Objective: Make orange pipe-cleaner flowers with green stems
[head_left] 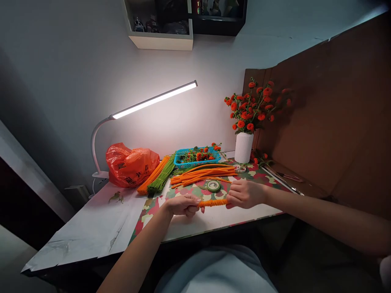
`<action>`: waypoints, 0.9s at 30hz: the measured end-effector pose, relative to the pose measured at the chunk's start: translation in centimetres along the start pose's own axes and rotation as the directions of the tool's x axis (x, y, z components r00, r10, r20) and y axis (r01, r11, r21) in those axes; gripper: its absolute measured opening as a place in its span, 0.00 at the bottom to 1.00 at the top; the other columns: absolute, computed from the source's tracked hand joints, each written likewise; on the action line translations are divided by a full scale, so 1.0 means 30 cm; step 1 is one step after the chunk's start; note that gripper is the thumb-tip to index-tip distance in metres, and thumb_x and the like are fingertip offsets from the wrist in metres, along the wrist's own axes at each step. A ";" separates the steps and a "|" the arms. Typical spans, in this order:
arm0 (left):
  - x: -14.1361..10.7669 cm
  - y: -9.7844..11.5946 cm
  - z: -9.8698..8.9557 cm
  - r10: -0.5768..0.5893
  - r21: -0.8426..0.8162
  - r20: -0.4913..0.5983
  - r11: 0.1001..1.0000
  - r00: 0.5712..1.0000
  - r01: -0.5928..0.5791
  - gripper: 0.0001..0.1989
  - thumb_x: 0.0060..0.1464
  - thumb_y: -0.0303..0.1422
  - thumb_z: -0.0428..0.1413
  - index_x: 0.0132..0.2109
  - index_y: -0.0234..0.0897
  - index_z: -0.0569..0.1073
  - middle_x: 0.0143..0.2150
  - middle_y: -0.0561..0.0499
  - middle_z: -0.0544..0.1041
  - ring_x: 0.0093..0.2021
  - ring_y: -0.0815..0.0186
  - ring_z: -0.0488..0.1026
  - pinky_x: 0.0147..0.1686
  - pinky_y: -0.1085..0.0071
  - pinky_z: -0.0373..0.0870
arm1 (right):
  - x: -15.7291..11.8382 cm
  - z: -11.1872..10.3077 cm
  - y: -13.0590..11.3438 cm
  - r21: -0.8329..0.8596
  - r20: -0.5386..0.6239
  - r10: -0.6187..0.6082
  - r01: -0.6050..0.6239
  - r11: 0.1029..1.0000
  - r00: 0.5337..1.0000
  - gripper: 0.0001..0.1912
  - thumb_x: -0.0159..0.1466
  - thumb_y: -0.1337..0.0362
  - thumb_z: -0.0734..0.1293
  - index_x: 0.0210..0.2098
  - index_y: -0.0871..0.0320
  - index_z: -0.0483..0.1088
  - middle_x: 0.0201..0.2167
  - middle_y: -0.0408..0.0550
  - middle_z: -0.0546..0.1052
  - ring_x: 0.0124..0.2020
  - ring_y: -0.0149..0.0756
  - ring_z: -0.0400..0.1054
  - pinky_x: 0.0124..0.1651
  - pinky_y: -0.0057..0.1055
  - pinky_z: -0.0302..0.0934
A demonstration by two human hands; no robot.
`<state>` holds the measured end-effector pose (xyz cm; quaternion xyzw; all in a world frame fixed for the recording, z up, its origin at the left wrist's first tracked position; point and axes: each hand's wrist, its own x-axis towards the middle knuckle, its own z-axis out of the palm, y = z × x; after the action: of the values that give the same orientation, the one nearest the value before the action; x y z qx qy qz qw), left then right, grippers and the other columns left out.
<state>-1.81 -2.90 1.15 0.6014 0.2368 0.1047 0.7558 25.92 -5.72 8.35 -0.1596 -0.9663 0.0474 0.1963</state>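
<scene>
Between my two hands stretches an orange coiled pipe cleaner (213, 202), held roughly level above the front of the table. My left hand (184, 204) pinches its left end, and my right hand (244, 194) is closed round the right end. Just behind it lies a roll of green tape (213, 186). Farther back is a loose pile of straight orange pipe cleaners (201, 174). The fingers cover both ends of the coil.
A blue basket (183, 165) of small red flowers stands behind the pile. Orange and green pipe cleaner bundles (161, 174) lie beside a red plastic bag (131, 165). A white vase (243, 147) of red flowers, a lit lamp (155, 99) and cardboard (330, 110) surround the table.
</scene>
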 end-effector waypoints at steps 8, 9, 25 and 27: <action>0.073 0.029 0.015 0.467 0.128 -0.642 0.847 0.608 -0.516 0.25 0.55 0.49 0.50 0.53 0.37 0.68 0.25 0.55 0.63 0.22 0.74 0.60 0.19 0.78 0.58 | 0.026 0.086 0.101 0.521 -0.096 0.675 -0.541 0.660 0.732 0.26 0.64 0.45 0.55 0.17 0.56 0.57 0.14 0.41 0.59 0.18 0.29 0.52 0.25 0.29 0.49; 0.081 0.030 0.016 0.490 0.136 -0.671 0.819 0.557 -0.557 0.26 0.54 0.49 0.51 0.55 0.39 0.67 0.31 0.52 0.67 0.25 0.72 0.64 0.21 0.76 0.63 | 0.035 0.117 0.112 0.667 -0.031 0.758 -0.551 0.501 0.652 0.26 0.64 0.45 0.55 0.17 0.56 0.56 0.13 0.39 0.57 0.16 0.27 0.50 0.24 0.28 0.50; 0.065 0.024 0.005 0.532 0.138 -0.602 0.804 0.596 -0.578 0.20 0.40 0.42 0.66 0.38 0.31 0.77 0.32 0.47 0.76 0.31 0.67 0.71 0.34 0.70 0.67 | 0.203 0.315 0.074 0.818 0.446 0.212 -0.299 -0.492 0.870 0.20 0.68 0.50 0.53 0.39 0.58 0.67 0.24 0.43 0.71 0.23 0.29 0.66 0.41 0.34 0.60; 0.063 0.025 0.005 0.552 0.152 -0.612 0.785 0.567 -0.600 0.19 0.40 0.41 0.67 0.36 0.32 0.78 0.32 0.47 0.76 0.34 0.66 0.71 0.36 0.69 0.67 | 0.214 0.323 0.083 0.846 0.402 0.238 -0.259 -0.466 0.884 0.18 0.68 0.51 0.55 0.38 0.57 0.67 0.21 0.39 0.69 0.20 0.26 0.62 0.40 0.33 0.60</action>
<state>-0.02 -2.00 1.47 0.5466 0.2610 0.5473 0.5776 17.23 -1.56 1.39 -0.1535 -0.4233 0.8667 0.2149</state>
